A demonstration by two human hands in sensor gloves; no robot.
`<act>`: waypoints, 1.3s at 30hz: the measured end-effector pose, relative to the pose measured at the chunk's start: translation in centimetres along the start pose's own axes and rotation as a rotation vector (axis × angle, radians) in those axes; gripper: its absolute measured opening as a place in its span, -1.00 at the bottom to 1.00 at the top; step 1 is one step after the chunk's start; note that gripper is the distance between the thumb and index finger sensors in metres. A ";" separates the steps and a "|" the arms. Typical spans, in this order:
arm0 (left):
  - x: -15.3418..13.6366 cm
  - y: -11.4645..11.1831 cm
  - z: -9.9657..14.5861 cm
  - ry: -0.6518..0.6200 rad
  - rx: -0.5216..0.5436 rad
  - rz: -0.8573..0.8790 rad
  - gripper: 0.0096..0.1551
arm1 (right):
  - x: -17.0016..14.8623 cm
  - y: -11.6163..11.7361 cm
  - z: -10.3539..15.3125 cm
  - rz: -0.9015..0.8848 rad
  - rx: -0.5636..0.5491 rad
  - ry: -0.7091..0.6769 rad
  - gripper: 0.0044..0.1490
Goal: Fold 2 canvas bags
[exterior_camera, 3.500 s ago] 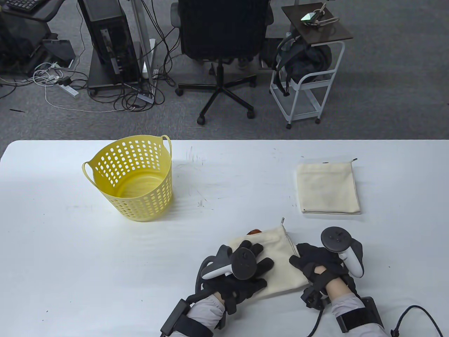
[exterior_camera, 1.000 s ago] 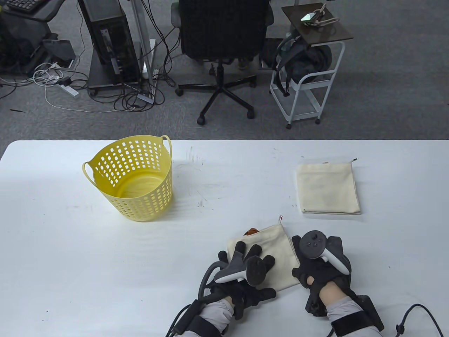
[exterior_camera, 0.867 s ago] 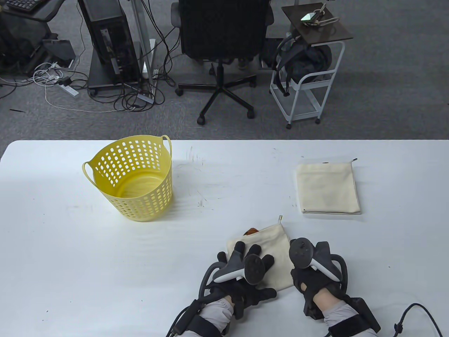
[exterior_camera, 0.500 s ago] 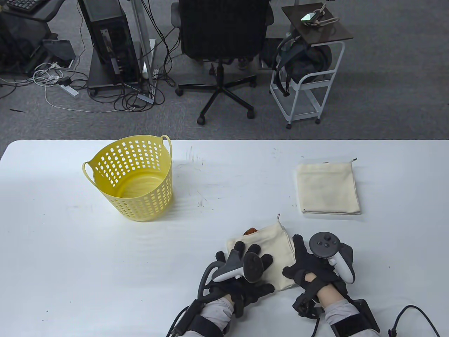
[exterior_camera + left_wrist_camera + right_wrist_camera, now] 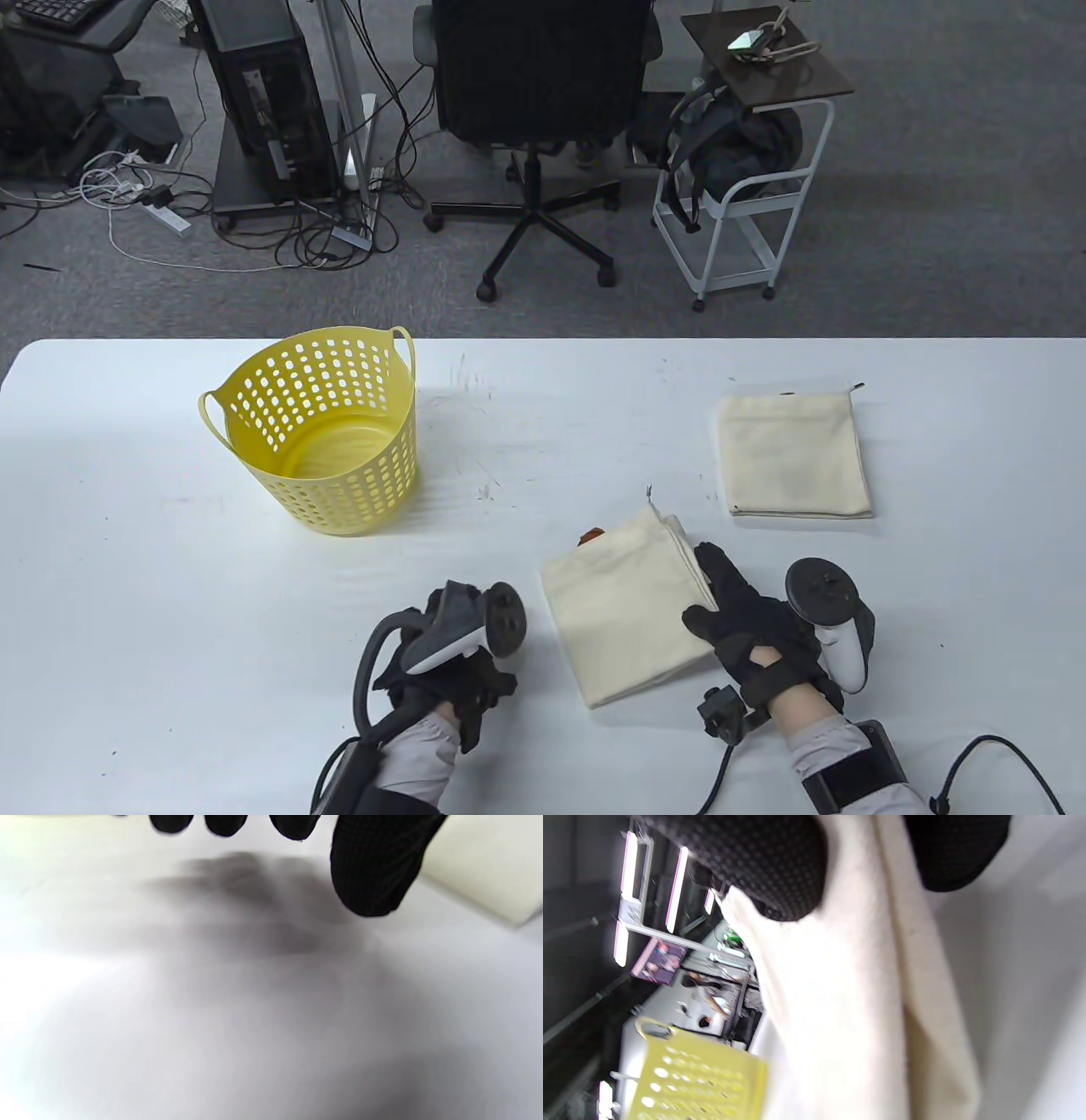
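Bag 1 [image 5: 793, 454] sits folded at the far right. Right hand [image 5: 751, 624] pinches bag 2 [image 5: 624, 611] at its right edge near the table's front; left hand [image 5: 454, 658] hangs loose, holding nothing. Next up, I reckon: fold it over.

no readable text, labels or numbers

Both canvas bags [image 5: 624, 615] [image 5: 793, 454] are plain cream on the white table [image 5: 170, 594]. The basket [image 5: 322, 441] near the far left corner is yellow, patterned with rows of round holes. Black gloves cover the left hand [image 5: 454, 671] and right hand [image 5: 751, 632].
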State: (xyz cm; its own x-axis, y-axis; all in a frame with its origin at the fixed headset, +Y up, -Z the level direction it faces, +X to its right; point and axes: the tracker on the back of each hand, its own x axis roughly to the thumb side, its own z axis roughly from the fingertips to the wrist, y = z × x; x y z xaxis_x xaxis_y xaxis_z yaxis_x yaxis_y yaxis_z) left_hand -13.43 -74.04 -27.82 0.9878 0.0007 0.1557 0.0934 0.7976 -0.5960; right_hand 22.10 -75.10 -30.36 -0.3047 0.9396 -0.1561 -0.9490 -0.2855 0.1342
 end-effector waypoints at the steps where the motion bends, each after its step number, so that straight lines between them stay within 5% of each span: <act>1: -0.2 -0.4 -0.2 0.009 -0.022 -0.023 0.14 | 0.2 -0.2 -0.1 -0.022 -0.018 -0.015 -0.09; 8: 0.4 -0.6 -0.6 -0.026 -0.005 -0.147 0.20 | 2.9 -5.3 -2.0 -0.181 -0.169 -0.071 -0.15; 15: 0.4 -0.6 -0.8 -0.025 0.004 -0.135 0.20 | 4.2 -12.2 -6.9 -0.262 -0.313 -0.114 -0.17; 21: 0.2 -0.7 -0.8 -0.016 0.024 -0.111 0.19 | 1.8 -15.7 -10.8 -0.324 -0.304 -0.057 -0.17; 26: 0.1 -0.6 -0.8 -0.013 0.030 -0.105 0.19 | -1.5 -18.0 -11.4 -0.383 -0.308 0.048 -0.17; 32: 0.2 -0.4 -1.0 -0.010 0.022 -0.107 0.21 | -2.6 -19.1 -9.6 0.123 -0.479 0.285 -0.04; 39: 0.0 -0.5 -1.0 -0.021 0.028 -0.103 0.21 | 1.0 -17.7 -6.0 0.321 -0.499 0.118 -0.04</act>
State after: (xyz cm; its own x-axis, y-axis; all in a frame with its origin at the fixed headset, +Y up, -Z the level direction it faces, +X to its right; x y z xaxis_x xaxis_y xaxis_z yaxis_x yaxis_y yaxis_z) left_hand -13.40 -75.02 -28.28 0.9702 -0.0700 0.2320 0.1909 0.8108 -0.5534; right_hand 38.04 -70.22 -38.79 -0.5623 0.7725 -0.2952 -0.7230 -0.6325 -0.2780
